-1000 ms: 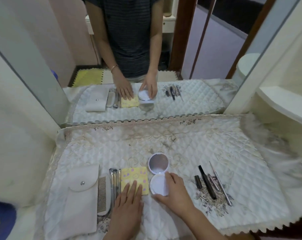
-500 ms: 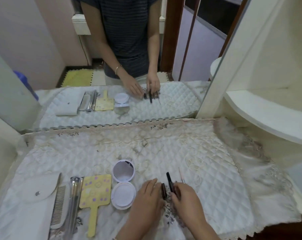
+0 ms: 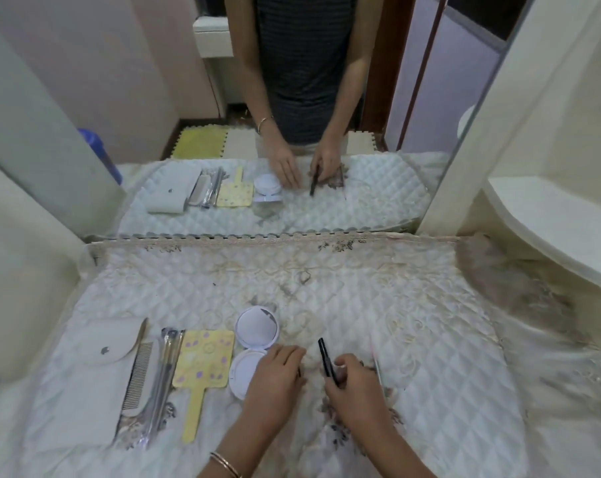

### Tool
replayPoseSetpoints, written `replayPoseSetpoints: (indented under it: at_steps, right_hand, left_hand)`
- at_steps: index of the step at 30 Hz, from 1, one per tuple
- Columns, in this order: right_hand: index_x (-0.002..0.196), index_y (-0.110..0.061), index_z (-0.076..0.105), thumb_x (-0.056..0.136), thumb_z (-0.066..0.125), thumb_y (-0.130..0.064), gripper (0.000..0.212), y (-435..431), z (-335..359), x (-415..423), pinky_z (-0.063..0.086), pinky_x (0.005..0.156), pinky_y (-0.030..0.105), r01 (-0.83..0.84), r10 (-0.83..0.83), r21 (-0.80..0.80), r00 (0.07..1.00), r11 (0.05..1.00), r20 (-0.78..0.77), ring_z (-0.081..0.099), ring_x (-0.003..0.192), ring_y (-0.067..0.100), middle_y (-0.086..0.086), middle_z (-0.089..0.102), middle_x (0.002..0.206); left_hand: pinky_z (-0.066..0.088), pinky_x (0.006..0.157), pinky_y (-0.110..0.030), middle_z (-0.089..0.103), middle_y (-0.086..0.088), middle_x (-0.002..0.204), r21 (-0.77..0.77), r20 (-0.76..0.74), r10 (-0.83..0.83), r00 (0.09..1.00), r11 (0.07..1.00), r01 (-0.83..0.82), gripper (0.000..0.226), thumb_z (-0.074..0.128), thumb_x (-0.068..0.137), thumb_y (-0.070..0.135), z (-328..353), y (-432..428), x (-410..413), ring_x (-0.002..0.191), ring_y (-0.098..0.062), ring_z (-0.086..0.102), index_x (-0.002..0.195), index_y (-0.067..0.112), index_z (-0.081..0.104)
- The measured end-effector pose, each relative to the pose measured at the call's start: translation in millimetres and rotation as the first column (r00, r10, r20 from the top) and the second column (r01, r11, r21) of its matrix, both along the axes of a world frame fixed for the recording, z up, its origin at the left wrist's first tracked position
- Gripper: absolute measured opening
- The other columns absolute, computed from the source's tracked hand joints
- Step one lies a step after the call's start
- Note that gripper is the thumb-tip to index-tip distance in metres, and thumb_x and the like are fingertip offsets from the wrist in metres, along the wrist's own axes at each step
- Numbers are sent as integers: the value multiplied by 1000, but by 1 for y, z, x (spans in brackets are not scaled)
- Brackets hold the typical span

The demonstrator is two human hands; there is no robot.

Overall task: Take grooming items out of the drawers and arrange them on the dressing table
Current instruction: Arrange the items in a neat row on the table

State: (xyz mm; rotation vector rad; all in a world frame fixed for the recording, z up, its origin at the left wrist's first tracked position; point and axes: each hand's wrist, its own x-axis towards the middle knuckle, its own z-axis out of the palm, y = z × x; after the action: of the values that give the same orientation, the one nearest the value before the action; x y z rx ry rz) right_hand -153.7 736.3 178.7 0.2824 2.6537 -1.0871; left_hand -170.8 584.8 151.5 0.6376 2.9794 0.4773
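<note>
Right hand (image 3: 356, 386): fingers closed around a black pencil (image 3: 326, 357) above the quilted cover (image 3: 430, 339).
Left hand (image 3: 275, 374): flat, open, beside the open compact (image 3: 254, 346).

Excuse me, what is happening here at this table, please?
A person is arranging grooming items on a quilted dressing table. The right hand grips a black pencil; the left hand rests beside an open compact. A pouch, comb, brushes and yellow hand mirror lie in a row.
</note>
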Motion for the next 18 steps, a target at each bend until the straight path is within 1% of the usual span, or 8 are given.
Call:
replayPoseSetpoints:
  at_steps: [2, 3, 4, 6, 7, 11, 15, 18]
  right_hand:
    - [89, -26, 44, 83, 59, -20, 16, -12, 3, -1, 42, 55, 14, -10, 10, -39, 1000, 999, 13, 60, 60, 0, -14, 51, 62]
    - [88, -27, 44, 83, 59, -20, 18, -18, 3, -1, 45, 60, 19, -21, 22, -51, 1000, 998, 7, 63, 67, 3, -15, 48, 61]
    - [88, -27, 45, 82, 60, -21, 17, -24, 1, -2, 47, 67, 25, -41, 41, -54, 999, 998, 2, 66, 77, 12, -14, 48, 61]
    - [93, -26, 51, 83, 60, -23, 14, -33, 0, -2, 47, 71, 29, -59, 60, -68, 998, 996, 8, 64, 83, 21, -13, 51, 65]
    - [97, -25, 53, 83, 59, -23, 15, -37, -1, -3, 46, 72, 28, -57, 58, -74, 998, 996, 8, 64, 84, 21, -12, 53, 67]
    - [106, -17, 56, 83, 61, -22, 24, -43, -4, -5, 37, 64, 19, -39, 39, -64, 999, 997, -9, 65, 91, 19, -7, 67, 83]
    - [99, -18, 61, 80, 64, -22, 19, -45, -6, -6, 40, 66, 17, -59, 57, -75, 998, 995, -16, 66, 83, 16, -16, 58, 66]
    - [93, -20, 63, 82, 63, -23, 12, -33, -6, -3, 40, 65, 16, 2, -5, -63, 998, 998, -62, 58, 65, 7, -19, 48, 60]
  left_hand:
    - [39, 77, -18, 71, 12, 81, -11, -12, 4, 1000, 1000, -5, 68, 90, 27, 33, -1, -17, -3, 78, -3, 60, 90, 25, 65]
    - [37, 76, -20, 71, 11, 82, 13, 16, -22, 1000, 1000, 22, 68, 88, 31, 29, -2, -23, -5, 80, -3, 53, 94, 25, 60]
    - [36, 74, -20, 70, 11, 82, 23, 15, -40, 999, 999, 40, 66, 84, 35, 27, -3, -27, -6, 79, -3, 50, 95, 25, 56]
    - [37, 72, -17, 70, 13, 83, 1, 41, -73, 996, 997, 73, 61, 78, 38, 30, 2, -32, -7, 76, -3, 58, 96, 26, 61]
    - [40, 73, -13, 71, 11, 86, -6, 34, -67, 997, 998, 68, 59, 75, 42, 30, 4, -33, -8, 78, -6, 64, 100, 23, 64]
    - [48, 84, -20, 72, 5, 101, -60, 43, -43, 998, 997, 46, 69, 77, 56, 33, 2, -36, -10, 100, -16, 64, 121, 15, 59]
    - [34, 104, -29, 59, 1, 127, 19, 138, -21, 990, 1000, 18, 69, 60, 77, 31, -2, -36, -8, 128, -20, 42, 140, 18, 35]
    - [50, 90, -26, 68, 6, 112, 1, 99, -89, 991, 996, 89, 68, 61, 59, 28, 0, -41, -8, 109, -19, 61, 125, 22, 48]
